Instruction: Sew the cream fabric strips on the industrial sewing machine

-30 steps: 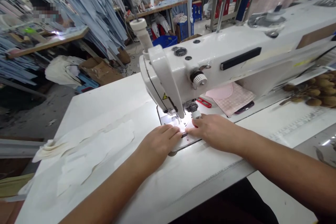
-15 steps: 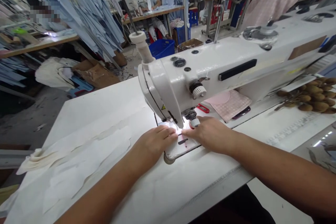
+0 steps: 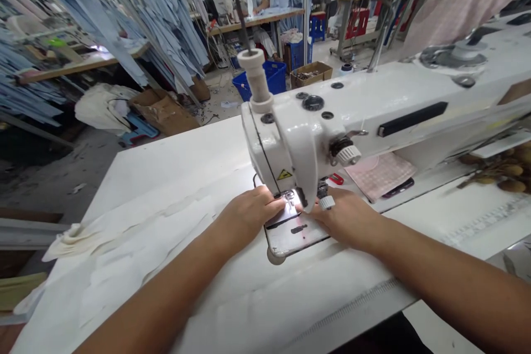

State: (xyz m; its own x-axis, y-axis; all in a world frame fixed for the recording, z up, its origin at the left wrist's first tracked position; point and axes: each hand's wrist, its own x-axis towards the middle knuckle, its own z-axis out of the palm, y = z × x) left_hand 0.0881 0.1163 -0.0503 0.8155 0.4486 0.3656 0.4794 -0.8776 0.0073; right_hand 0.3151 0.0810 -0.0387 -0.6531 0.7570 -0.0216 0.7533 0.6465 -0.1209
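Resting on the shiny metal needle plate (image 3: pixel 296 232) under the head of the white industrial sewing machine (image 3: pixel 373 116), the left hand (image 3: pixel 249 213) and right hand (image 3: pixel 346 218) lay flat, fingers loose, grasping nothing. Cut white fabric pieces (image 3: pixel 136 238) lay on the white table (image 3: pixel 174 149), well left of the plate.

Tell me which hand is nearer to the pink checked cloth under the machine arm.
Right. The right hand rests just in front and left of the pink checked cloth; the left hand lies farther left, beyond the sewing machine head.
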